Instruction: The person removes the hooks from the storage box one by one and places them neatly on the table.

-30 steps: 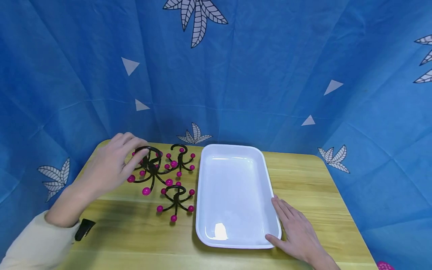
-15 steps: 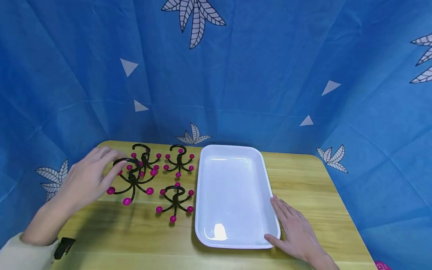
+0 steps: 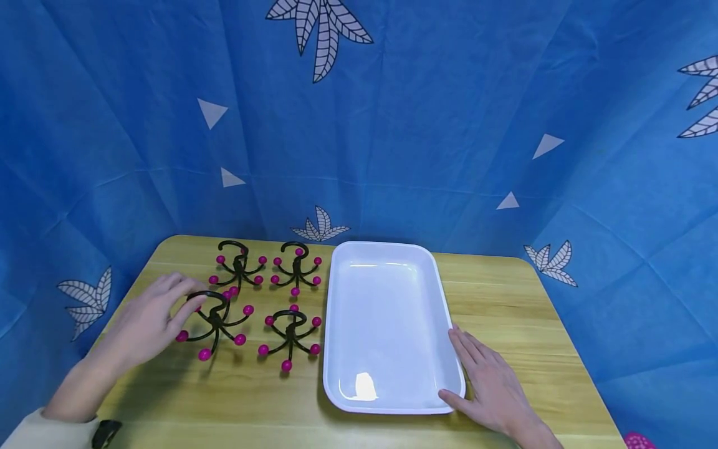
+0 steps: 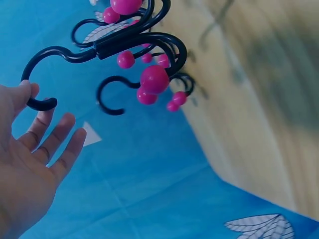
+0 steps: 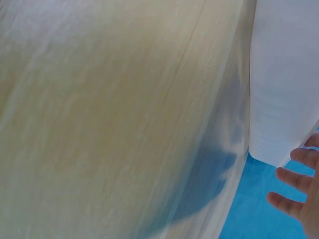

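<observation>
My left hand (image 3: 143,321) pinches the curved top of a black claw hook (image 3: 215,321) with pink ball tips. In the left wrist view the thumb and index finger of that hand (image 4: 42,149) meet on the hook's curl, and the other fingers are spread. The held hook is upright, close over the left part of the table. Three similar claw hooks stand beside it: one at the back left (image 3: 239,265), one at the back (image 3: 296,268) and one nearer (image 3: 290,337). My right hand (image 3: 493,383) rests, fingers extended, at the right rim of a white tray (image 3: 331,349).
The wooden table (image 3: 505,299) has a blue patterned curtain (image 3: 426,125) behind it and at both sides. The tray stands in the middle, just right of the hooks. A pink dotted item (image 3: 639,441) shows at the lower right edge.
My left hand has brought its claw hook left and nearer to me, down towards the table, away from the back left hook it overlapped. The right hand and tray have stayed put.
</observation>
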Motion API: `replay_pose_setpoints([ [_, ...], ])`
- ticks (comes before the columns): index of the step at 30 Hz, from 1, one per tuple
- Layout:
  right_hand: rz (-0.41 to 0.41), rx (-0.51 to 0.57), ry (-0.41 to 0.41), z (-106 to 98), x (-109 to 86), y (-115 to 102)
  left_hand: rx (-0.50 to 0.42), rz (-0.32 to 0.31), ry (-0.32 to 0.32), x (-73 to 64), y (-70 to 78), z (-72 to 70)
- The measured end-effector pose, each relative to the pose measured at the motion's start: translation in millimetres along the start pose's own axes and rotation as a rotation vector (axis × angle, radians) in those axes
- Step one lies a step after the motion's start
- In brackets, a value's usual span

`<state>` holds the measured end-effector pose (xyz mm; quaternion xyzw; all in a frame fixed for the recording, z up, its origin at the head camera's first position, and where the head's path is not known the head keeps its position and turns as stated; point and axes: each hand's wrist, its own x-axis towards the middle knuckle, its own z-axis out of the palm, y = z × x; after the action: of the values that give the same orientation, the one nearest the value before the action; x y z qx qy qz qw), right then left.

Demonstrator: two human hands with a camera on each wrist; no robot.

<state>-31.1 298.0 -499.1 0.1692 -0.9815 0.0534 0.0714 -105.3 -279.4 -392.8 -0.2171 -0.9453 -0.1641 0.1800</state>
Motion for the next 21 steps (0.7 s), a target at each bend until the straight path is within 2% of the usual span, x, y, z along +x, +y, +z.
replay_pose_setpoints([
  [4,0.004,-0.001,-0.006,0.1,-0.1,-0.2,-0.015,-0.023,-0.022,-5.6,-3.8,8.0],
  [11,-0.001,-0.004,0.0,1.0,-0.2,-0.1,-0.008,-0.026,-0.037,-11.9,-10.1,19.0],
  [21,-0.005,-0.002,0.007,2.3,-0.6,0.4,0.001,-0.029,-0.034,-15.3,-15.0,28.1],
])
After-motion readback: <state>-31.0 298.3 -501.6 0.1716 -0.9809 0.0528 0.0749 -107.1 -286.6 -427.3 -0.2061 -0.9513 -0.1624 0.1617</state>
